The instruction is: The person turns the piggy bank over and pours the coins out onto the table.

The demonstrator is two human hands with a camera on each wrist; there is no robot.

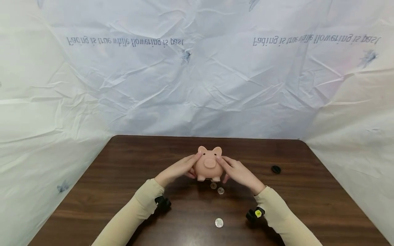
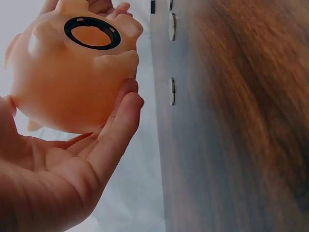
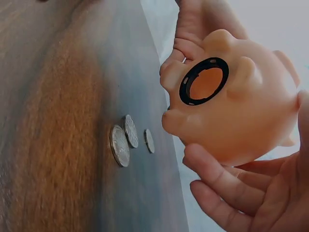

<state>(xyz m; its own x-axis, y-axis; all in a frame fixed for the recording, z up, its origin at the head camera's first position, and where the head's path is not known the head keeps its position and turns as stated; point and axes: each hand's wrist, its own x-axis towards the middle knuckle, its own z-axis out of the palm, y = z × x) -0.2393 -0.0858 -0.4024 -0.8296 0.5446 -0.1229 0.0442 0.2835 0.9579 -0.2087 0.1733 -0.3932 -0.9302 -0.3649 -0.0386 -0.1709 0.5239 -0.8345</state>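
A pink piggy bank (image 1: 209, 164) is lifted just off the brown table (image 1: 123, 177), snout towards me. My left hand (image 1: 184, 166) grips its left side and my right hand (image 1: 236, 171) grips its right side, fingers curved round the body. In the left wrist view the piggy bank (image 2: 63, 87) rests against my left fingers (image 2: 117, 128), and its belly shows an open hole with a black ring (image 2: 91, 33). In the right wrist view the same ring (image 3: 204, 81) is open, and my right fingers (image 3: 219, 180) cup the piggy bank (image 3: 256, 116).
Three coins lie on the table below and in front of the pig: two close together (image 1: 213, 185) (image 1: 220, 190) and one nearer me (image 1: 219, 222). A small black plug (image 1: 276, 169) lies to the right. White crinkled sheeting (image 1: 197, 85) walls in the table.
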